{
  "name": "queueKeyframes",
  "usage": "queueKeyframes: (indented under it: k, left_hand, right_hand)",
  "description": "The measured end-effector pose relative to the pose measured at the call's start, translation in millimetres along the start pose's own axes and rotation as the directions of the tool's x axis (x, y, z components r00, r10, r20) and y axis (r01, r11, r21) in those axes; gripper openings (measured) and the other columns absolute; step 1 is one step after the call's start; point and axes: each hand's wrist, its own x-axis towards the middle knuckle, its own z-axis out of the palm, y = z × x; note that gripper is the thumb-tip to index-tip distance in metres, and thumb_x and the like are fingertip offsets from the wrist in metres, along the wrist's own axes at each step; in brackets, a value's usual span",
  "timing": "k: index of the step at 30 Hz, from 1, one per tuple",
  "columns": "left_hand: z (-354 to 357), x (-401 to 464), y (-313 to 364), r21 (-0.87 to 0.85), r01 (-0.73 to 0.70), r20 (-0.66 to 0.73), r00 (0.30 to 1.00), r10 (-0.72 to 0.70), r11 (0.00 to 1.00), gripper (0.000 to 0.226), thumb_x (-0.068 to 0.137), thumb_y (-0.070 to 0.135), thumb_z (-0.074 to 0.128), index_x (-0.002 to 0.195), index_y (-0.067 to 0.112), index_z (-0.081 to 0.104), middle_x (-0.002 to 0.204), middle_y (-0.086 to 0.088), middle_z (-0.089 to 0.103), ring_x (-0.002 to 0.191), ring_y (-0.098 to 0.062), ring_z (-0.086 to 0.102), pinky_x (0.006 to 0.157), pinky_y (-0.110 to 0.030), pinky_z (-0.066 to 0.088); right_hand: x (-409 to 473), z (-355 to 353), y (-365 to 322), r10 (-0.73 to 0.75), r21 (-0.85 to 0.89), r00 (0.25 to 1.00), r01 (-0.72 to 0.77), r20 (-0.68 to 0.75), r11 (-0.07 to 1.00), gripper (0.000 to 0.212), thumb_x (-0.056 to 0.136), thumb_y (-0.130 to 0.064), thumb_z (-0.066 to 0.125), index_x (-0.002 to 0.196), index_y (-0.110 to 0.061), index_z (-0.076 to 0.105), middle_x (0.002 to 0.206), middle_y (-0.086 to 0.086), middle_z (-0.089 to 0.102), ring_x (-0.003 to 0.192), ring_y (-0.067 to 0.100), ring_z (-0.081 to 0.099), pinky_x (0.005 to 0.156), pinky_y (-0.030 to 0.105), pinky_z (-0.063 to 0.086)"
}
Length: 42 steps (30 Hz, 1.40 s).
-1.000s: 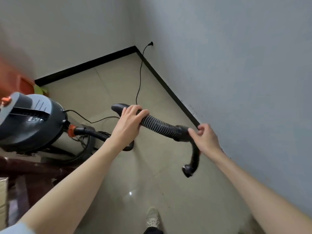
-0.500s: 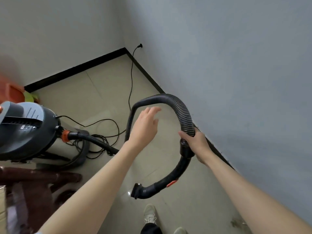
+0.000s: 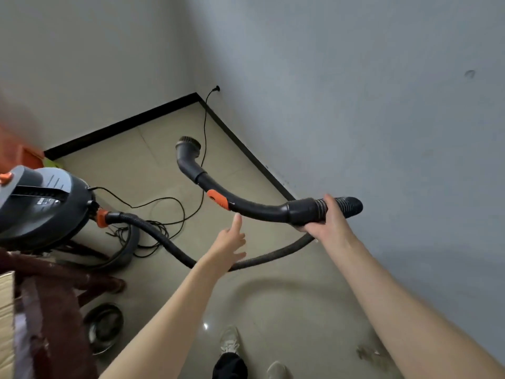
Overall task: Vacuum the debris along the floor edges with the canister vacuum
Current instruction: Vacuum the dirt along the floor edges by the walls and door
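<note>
here, at the left, a rounded grey canister vacuum (image 3: 41, 203) stands on glossy beige floor tiles (image 3: 273, 302). its ribbed black hose (image 3: 169, 246) loops rightward. the left hand (image 3: 228, 240) hovers with fingers spread, holding nothing. the right hand (image 3: 326, 221) grips the smooth curved wand (image 3: 251, 206), round brush nozzle (image 3: 188, 144) pointing toward the black-skirted corner.

Vacuum canister (image 3: 41, 203) cut off left; floor debris (image 3: 367, 352) blurry
</note>
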Motion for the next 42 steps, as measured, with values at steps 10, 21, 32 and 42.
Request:
queueKeyframes:
  k: [10, 21, 32, 42]
  left_hand:
    - [94.1, -41.2, 51.8, -0.429, -0.337, 0.167, 0.882, 0.440, 0.838, 0.016, 0.098, 0.019, 0.050, 0.108, 0.007, 0.045, 0.093, -0.010, 0.055, 0.087, -0.025, 0.062, 0.088, -0.043, 0.051]
    - [86.4, -62.2, 91.6, 0.050, -0.607, 0.292, 0.769, 0.569, 0.793, 0.025, 0.097, 0.018, 0.050, 0.119, 0.007, 0.044, 0.096, -0.007, 0.060, 0.094, -0.023, 0.062, 0.090, -0.036, 0.052]
    - [-88.6, -35.4, 185.0, 0.128, -0.721, 0.230, 0.689, 0.687, 0.681, 0.023, 0.096, 0.018, 0.054, 0.116, 0.006, 0.056, 0.113, -0.011, 0.066, 0.105, -0.022, 0.064, 0.093, -0.027, 0.050]
    - [-277.7, 35.6, 224.2, 0.237, -0.675, -0.059, 0.708, 0.704, 0.698, 0.032, 0.101, 0.033, 0.041, 0.121, 0.015, 0.057, 0.107, -0.002, 0.067, 0.099, -0.014, 0.064, 0.089, -0.028, 0.051]
  right_hand:
    - [-60.1, -80.5, -20.3, 0.124, 0.357, 0.991, -0.132, 0.045, 0.925, 0.042, 0.098, -0.028, 0.056, 0.126, -0.002, 0.040, 0.108, 0.029, 0.058, 0.108, 0.044, 0.058, 0.098, 0.052, 0.048]
    - [-62.2, -43.4, -47.2, -0.146, -0.830, 0.819, 0.558, 0.555, -0.028, 0.019, 0.094, -0.037, 0.059, 0.111, -0.031, 0.052, 0.101, -0.012, 0.059, 0.091, 0.006, 0.058, 0.077, 0.021, 0.047]
    - [-38.3, 151.1, 55.7, -0.079, -0.624, 0.622, 0.754, 0.779, -0.208, 0.017, 0.097, -0.040, 0.053, 0.090, -0.027, 0.046, 0.073, 0.000, 0.058, 0.062, 0.014, 0.055, 0.063, 0.033, 0.049]
    - [12.9, 312.4, 163.6, -0.005, -0.479, 0.527, 0.769, 0.850, -0.423, 0.030, 0.096, -0.048, 0.048, 0.110, -0.022, 0.049, 0.074, -0.010, 0.053, 0.065, 0.008, 0.053, 0.056, 0.020, 0.037]
